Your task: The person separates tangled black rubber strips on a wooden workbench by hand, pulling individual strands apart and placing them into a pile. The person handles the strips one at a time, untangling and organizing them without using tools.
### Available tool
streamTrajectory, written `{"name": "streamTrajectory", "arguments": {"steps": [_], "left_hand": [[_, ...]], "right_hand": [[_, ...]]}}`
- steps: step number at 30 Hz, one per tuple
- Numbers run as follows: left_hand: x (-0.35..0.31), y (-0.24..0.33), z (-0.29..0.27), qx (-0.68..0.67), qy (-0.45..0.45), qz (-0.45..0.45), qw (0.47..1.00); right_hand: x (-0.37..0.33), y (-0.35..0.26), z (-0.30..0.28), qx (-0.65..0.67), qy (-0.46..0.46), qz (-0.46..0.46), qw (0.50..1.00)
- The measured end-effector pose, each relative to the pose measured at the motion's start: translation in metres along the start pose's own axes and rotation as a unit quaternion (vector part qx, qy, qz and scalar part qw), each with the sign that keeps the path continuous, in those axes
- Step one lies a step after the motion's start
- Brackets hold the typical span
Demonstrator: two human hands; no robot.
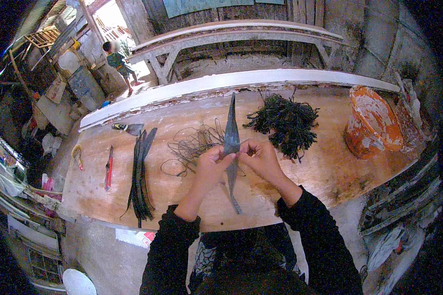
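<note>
A dark grey strip (232,129), broad in the middle and narrowing to both ends, stands out over the tabletop between my hands. My left hand (210,166) grips its middle, thumb and fingers closed. Pinched at the strip's right edge are the fingertips of my right hand (262,158); any smaller thing between them is hidden. Beyond my left hand lies a loose tangle of thin dark cord (194,142). Farther left rests a bunch of long black strips (142,179). A heap of black knotted cords (285,120) sits beyond my right hand.
On the wooden table (325,177) at left lie a red-handled cutting tool (109,169), a scraper (129,129) and a brush (77,156). A paint-smeared orange bucket (371,125) stands at right. Behind are a long white board (241,80), a bench (231,35) and a person (118,61).
</note>
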State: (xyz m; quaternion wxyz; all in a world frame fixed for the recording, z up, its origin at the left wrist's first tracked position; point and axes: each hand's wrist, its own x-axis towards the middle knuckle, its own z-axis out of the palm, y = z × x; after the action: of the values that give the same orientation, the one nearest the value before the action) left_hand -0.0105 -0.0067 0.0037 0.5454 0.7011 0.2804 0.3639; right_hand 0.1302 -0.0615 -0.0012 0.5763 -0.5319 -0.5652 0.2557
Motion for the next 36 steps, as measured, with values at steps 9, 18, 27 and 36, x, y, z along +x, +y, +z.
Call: {"name": "streamTrajectory", "arguments": {"steps": [9,18,27,36], "left_hand": [[0.001,-0.007,0.002,0.046,0.000,0.018,0.999],[-0.001,0.000,0.003,0.031,-0.040,0.035,0.998],[0.001,-0.010,0.003,-0.040,-0.061,0.021,0.997],[0.002,-0.011,0.003,-0.049,-0.064,0.017,0.997]], "right_hand": [[-0.002,0.001,0.002,-0.024,0.001,-0.003,1.000],[-0.002,-0.001,0.002,-0.013,-0.013,0.028,0.999],[-0.002,0.001,0.002,-0.036,0.000,-0.012,0.999],[-0.003,0.004,0.004,-0.031,0.003,0.002,1.000]]}}
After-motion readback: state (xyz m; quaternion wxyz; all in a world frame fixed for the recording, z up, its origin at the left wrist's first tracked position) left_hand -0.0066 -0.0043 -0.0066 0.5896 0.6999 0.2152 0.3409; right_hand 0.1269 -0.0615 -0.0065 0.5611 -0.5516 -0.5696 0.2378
